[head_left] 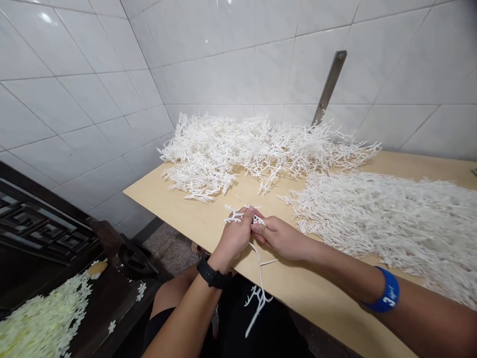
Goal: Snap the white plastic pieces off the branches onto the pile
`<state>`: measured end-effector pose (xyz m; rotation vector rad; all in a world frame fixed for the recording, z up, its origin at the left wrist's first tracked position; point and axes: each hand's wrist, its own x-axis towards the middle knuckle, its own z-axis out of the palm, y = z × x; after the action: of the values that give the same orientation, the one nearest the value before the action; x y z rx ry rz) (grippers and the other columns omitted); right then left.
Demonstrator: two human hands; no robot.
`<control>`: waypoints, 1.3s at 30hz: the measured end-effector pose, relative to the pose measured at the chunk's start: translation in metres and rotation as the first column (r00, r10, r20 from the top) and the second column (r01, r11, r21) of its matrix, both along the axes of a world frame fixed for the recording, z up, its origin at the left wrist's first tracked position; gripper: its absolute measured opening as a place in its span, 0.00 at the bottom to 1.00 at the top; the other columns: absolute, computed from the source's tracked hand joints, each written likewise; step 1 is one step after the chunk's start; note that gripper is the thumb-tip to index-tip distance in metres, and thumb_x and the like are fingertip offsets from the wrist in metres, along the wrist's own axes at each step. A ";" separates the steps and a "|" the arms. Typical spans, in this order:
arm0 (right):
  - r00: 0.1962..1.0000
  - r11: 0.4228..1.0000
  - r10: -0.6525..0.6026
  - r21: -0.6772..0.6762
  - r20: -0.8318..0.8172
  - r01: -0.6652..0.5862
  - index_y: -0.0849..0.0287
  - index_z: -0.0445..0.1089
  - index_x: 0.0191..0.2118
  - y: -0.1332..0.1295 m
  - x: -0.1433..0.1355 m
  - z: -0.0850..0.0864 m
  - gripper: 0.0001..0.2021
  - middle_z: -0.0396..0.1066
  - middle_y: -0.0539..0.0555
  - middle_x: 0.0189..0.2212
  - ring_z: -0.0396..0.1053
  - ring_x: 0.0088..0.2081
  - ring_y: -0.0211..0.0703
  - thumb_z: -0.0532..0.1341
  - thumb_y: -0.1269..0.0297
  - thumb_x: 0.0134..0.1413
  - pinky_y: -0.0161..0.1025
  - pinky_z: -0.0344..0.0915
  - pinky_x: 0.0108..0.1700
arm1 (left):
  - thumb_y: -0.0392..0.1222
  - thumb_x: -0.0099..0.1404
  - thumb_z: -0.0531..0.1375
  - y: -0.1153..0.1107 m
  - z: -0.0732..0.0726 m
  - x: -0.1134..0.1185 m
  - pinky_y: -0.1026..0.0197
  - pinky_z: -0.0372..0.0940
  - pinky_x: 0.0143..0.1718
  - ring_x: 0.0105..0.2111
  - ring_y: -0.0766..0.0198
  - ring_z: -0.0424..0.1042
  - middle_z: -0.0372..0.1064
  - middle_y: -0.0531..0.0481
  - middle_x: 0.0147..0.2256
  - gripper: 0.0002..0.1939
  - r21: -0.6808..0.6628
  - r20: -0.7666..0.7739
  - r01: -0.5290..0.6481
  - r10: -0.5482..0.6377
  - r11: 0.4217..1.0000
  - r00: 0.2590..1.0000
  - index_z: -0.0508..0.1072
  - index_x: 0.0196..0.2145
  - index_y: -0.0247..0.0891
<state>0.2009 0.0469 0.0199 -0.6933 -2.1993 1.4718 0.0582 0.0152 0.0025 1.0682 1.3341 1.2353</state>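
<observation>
Both of my hands meet over the front edge of the wooden table (298, 283), fingers closed round a white plastic branch (260, 261). My left hand (238, 231) wraps it from the left, with twig tips poking out beyond the fingers. My right hand (270, 232) pinches it from the right, thumb and fingers pressed together against the left hand. The branch's stem hangs below the hands, past the table edge, and ends in forked twigs over my lap. The gripped part is mostly hidden by my fingers.
A loose heap of white branches (238, 149) lies along the wall. On the right spreads a flatter, denser pile of white branches (387, 214). A metal strip (330, 87) leans against the tiled wall. At lower left, a dark wooden bench (122, 298) holds pale green flower pieces (48, 315).
</observation>
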 end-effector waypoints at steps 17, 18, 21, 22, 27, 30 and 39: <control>0.997 0.993 0.051 0.113 -0.057 -0.045 0.57 0.56 0.23 -0.013 0.007 -0.006 0.25 0.57 0.48 0.19 0.55 0.23 0.37 0.44 0.47 0.68 0.37 0.54 0.29 | 0.46 0.71 0.54 0.003 0.017 0.009 0.59 0.70 0.41 0.28 0.63 0.76 0.75 0.46 0.25 0.15 -0.084 0.497 -0.191 0.207 0.978 0.843 0.71 0.33 0.31; 0.998 0.997 0.020 0.082 -0.062 -0.015 0.57 0.58 0.24 -0.012 0.007 -0.006 0.25 0.58 0.48 0.19 0.56 0.23 0.37 0.45 0.47 0.68 0.37 0.55 0.30 | 0.46 0.71 0.55 0.002 0.016 0.009 0.58 0.70 0.43 0.32 0.61 0.78 0.77 0.42 0.30 0.15 -0.068 0.505 -0.167 0.178 0.984 0.844 0.72 0.35 0.31; 0.997 0.999 -0.042 0.000 -0.065 0.042 0.58 0.62 0.29 -0.008 0.006 -0.003 0.23 0.62 0.49 0.22 0.58 0.25 0.38 0.47 0.47 0.68 0.38 0.57 0.32 | 0.44 0.69 0.58 0.000 0.012 0.008 0.59 0.70 0.43 0.35 0.61 0.77 0.78 0.40 0.35 0.12 -0.067 0.535 -0.152 0.164 0.986 0.829 0.74 0.38 0.30; 0.996 0.998 -0.055 -0.008 -0.063 0.055 0.58 0.63 0.29 -0.007 0.006 -0.002 0.23 0.62 0.49 0.22 0.59 0.25 0.38 0.47 0.47 0.67 0.38 0.57 0.32 | 0.43 0.68 0.59 -0.002 0.011 0.007 0.60 0.70 0.41 0.34 0.62 0.77 0.78 0.41 0.36 0.11 -0.070 0.532 -0.145 0.160 0.987 0.831 0.74 0.39 0.30; 0.990 0.991 -0.133 0.014 -0.046 0.134 0.58 0.62 0.23 -0.005 0.005 -0.005 0.26 0.63 0.50 0.20 0.60 0.26 0.38 0.50 0.45 0.66 0.38 0.57 0.34 | 0.46 0.62 0.65 -0.007 0.011 0.006 0.63 0.68 0.30 0.25 0.65 0.73 0.75 0.48 0.28 0.14 0.005 0.472 -0.015 0.011 1.000 0.881 0.75 0.40 0.32; 0.984 0.988 -0.153 -0.023 -0.091 0.152 0.58 0.63 0.23 -0.004 0.005 -0.008 0.27 0.64 0.50 0.20 0.63 0.27 0.40 0.50 0.42 0.65 0.39 0.59 0.36 | 0.53 0.64 0.61 -0.009 0.014 0.004 0.63 0.66 0.29 0.21 0.64 0.71 0.67 0.53 0.18 0.21 0.058 0.370 0.162 -0.172 0.985 0.913 0.77 0.42 0.30; 0.980 0.956 -0.197 0.215 -0.022 0.197 0.58 0.62 0.22 -0.005 0.008 -0.007 0.23 0.65 0.49 0.19 0.63 0.24 0.38 0.50 0.53 0.67 0.37 0.57 0.32 | 0.51 0.58 0.68 -0.009 0.016 -0.004 0.61 0.66 0.36 0.27 0.64 0.71 0.73 0.47 0.26 0.21 0.043 0.405 0.235 -0.232 0.971 0.884 0.81 0.41 0.31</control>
<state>0.2090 0.0417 0.0132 -0.8102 -2.1764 1.1146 0.0540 0.0066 0.0182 0.8743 0.8609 1.1886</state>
